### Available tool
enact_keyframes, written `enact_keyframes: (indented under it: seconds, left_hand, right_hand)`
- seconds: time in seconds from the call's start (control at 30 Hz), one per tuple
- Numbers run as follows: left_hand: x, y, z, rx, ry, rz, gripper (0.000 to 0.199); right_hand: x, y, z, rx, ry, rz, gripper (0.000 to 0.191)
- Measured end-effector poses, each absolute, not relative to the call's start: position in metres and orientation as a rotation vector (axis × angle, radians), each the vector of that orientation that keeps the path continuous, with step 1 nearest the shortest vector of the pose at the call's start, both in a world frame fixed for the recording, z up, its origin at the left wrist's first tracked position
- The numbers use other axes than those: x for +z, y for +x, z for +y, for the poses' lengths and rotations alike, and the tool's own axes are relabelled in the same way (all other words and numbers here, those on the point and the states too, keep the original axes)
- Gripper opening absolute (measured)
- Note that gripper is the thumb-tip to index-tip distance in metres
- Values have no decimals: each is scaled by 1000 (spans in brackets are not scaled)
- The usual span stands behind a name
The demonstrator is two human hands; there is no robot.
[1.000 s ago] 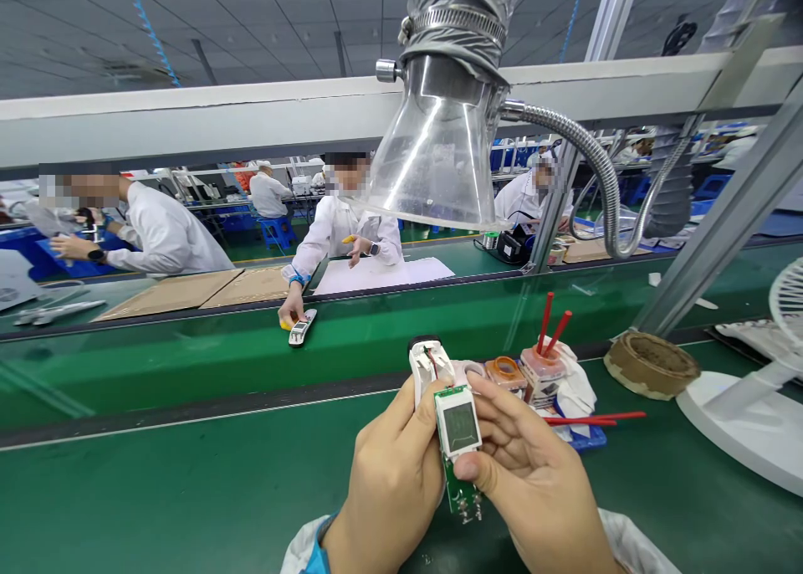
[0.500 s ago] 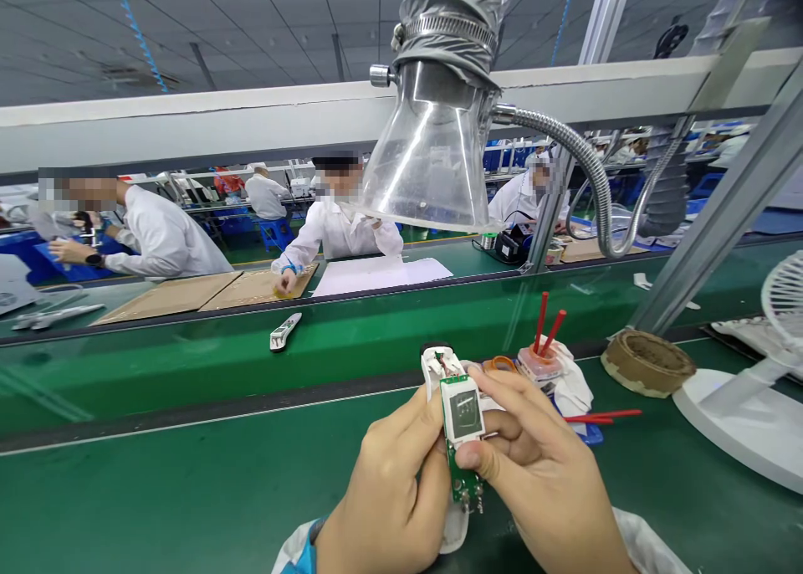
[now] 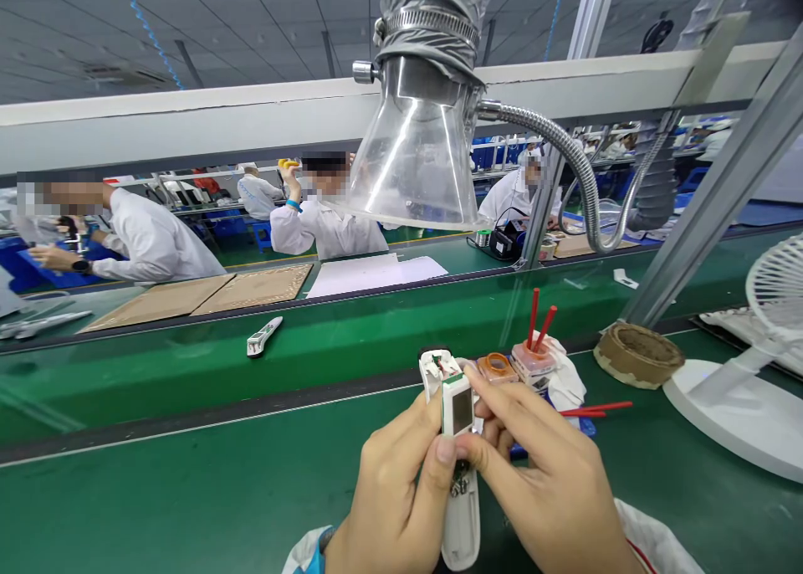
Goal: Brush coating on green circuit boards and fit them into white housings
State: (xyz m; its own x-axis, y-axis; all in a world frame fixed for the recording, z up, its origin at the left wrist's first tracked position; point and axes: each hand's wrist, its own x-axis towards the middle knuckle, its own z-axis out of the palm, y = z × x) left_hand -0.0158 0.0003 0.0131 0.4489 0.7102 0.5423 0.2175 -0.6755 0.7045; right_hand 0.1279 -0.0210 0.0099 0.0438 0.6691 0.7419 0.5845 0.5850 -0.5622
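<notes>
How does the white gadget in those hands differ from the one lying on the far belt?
The white casing is open, gripped by the left hand and right hand around a small screen module; the white remote-like device lies untouched on the far green belt, looking closed. Both are long, narrow and white.

We saw a clear plastic hood [image 3: 414, 156] hanging from a ribbed metal hose [image 3: 552, 143] above a green conveyor belt [image 3: 156, 390]. To the right sat a roll of tape [image 3: 638, 355] and a white fan [image 3: 728, 407]. Across the belt, a co-worker [image 3: 326, 231] in a white coat sat behind cardboard sheets [image 3: 257, 289] and white paper [image 3: 370, 277].
</notes>
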Motion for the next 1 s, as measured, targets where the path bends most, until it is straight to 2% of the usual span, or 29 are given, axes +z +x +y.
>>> enact_keyframes:
  seconds: [0.2,0.37,0.43,0.57,0.67,0.83,1.0]
  left_hand:
    - [8,-11,-1,1201,2203,807,41]
    - [0,-4,-4,1273,2140,930,63]
    - [-3,-3,-4,1276,2107,992,66]
    - [-5,-4,-3,1261,2061,1003,56]
    - [-6,-6,-1,1276,1890,924,51]
    - [-6,-3,4,1377,1443,813,27]
    - [6,0,4,1330,1142,889,32]
  right_hand:
    - [9,133,-19,56,-1081,-1682,43]
    - [10,137,-17,68,-1116,-1697,41]
    - [11,137,-16,70,-1115,-1687,39]
    - [13,139,-14,78,-1144,-1667,37]
    - [13,140,-12,207,-1186,-1649,37]
    - [11,138,-13,248,-1175,-1668,39]
    - [7,130,-18,110,-1092,-1722,37]
